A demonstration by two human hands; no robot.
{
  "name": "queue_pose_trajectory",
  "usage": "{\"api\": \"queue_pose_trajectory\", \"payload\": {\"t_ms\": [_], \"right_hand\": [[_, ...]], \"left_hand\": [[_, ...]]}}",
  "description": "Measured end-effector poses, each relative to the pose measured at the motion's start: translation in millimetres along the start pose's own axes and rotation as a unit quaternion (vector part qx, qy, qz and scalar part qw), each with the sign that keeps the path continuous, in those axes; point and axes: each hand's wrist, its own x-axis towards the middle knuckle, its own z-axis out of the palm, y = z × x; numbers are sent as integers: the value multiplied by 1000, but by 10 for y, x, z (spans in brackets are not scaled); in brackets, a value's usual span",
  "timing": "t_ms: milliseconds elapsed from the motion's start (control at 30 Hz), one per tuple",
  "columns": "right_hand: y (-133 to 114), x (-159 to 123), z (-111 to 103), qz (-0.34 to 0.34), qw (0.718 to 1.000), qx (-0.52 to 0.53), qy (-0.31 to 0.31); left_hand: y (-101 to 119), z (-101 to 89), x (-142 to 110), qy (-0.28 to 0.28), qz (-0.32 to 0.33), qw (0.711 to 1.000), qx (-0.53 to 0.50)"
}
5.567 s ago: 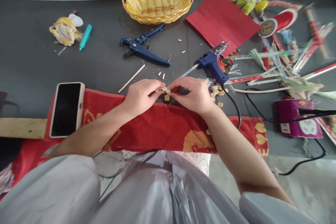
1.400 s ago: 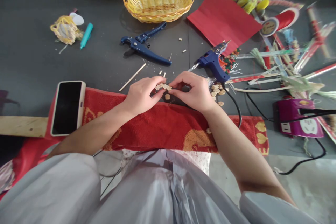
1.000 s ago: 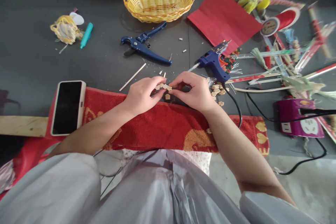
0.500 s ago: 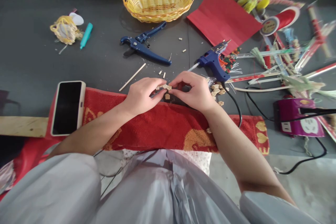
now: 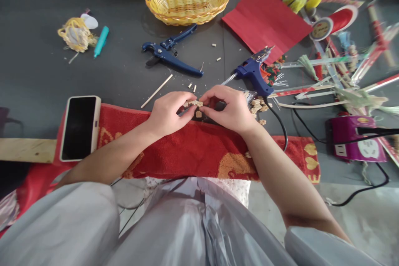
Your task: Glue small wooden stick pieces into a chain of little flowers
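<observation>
Between my two hands is a small piece made of short pale wooden bits joined together [image 5: 193,103]. My left hand [image 5: 171,110] pinches its left end, and my right hand [image 5: 229,108] pinches its right end; the fingertips partly cover it. Just below it, a single little wooden cluster [image 5: 198,114] lies by the towel's edge. Beside my right hand sits a pile of similar wooden clusters [image 5: 258,106]. Short cut stick pieces [image 5: 194,88] rest just beyond my fingers, with a thin wooden stick [image 5: 156,91] to their left.
A red towel [image 5: 187,149] lies under my forearms, with a phone [image 5: 80,128] at left. Beyond are a blue cutter [image 5: 174,56], a yellow basket [image 5: 187,18], red paper [image 5: 264,20] and a blue glue gun [image 5: 254,72]. A purple power socket [image 5: 357,138] with cables stands right.
Almost nothing differs. Both hands keep their pinch on the wooden piece, and the view has shifted very slightly.
</observation>
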Motion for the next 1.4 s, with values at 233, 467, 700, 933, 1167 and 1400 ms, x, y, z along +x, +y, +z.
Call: {"api": "queue_pose_trajectory", "payload": {"t_ms": [233, 467, 700, 933, 1167, 1400], "right_hand": [[-13, -1, 8, -4, 1000, 3, -1], [-10, -8, 6, -6, 1000, -12, -4], [-37, -12, -17, -15, 1000, -25, -9], [-57, 10, -113, -11, 998, -63, -16], [-59, 3, -251, 12, 990, -131, -55], [49, -10, -198, 4, 978, -192, -84]], "left_hand": [[-3, 6, -1, 17, 14, 1000, -5], [-6, 8, -4, 8, 8, 1000, -13], [-7, 1, 2, -2, -4, 1000, -2], [-1, 0, 9, 9, -8, 1000, -3], [1, 9, 9, 10, -15, 1000, -20], [-9, 3, 8, -5, -22, 999, -24]]}}
